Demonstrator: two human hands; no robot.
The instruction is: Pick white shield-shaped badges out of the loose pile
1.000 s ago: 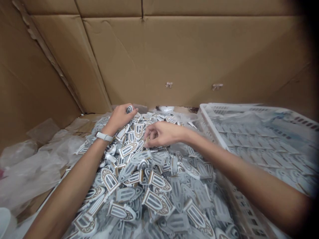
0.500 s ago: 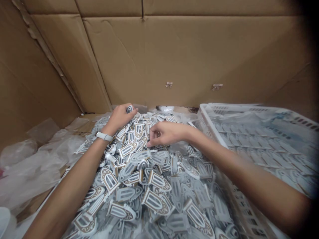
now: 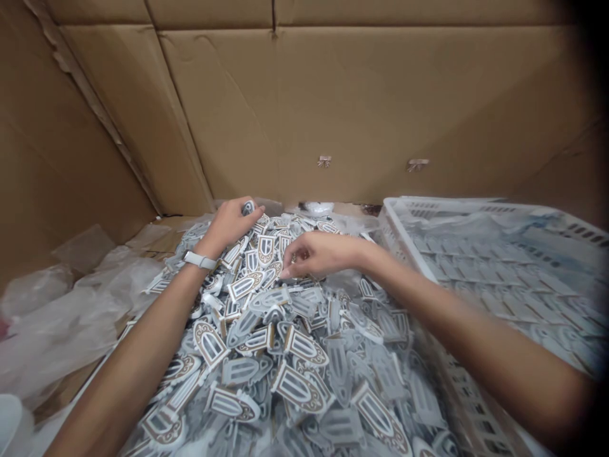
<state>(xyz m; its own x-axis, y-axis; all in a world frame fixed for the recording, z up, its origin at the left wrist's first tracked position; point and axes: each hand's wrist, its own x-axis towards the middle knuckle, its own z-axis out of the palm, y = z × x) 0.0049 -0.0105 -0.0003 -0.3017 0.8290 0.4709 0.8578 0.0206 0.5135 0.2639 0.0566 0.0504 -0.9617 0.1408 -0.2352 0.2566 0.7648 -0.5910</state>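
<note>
A heap of small arched, window-shaped plastic pieces (image 3: pixel 299 384), white and grey with brown-gold scroll trim, fills the middle of the head view. At the far side of this heap, my left hand (image 3: pixel 233 222) is closed around one grey-and-white piece (image 3: pixel 247 207), whose rounded end shows between thumb and fingers. My right hand (image 3: pixel 316 254) rests over the heap with its fingers curled into a pinch. Its fingertips meet at the edge of a scroll-trimmed piece (image 3: pixel 272 274); whether they grip it is hidden. A pale watch band circles my left wrist.
A white plastic basket (image 3: pixel 413 254) on the right holds rows of similar pieces under clear film. Crumpled clear plastic bags (image 3: pixel 71 317) lie on the left. Cardboard walls (image 3: pixel 361 95) stand behind and to the left, with two small bow-shaped bits on the back one.
Hardly anything differs. Both hands keep their places and closed grips, while the view shifts very slightly.
</note>
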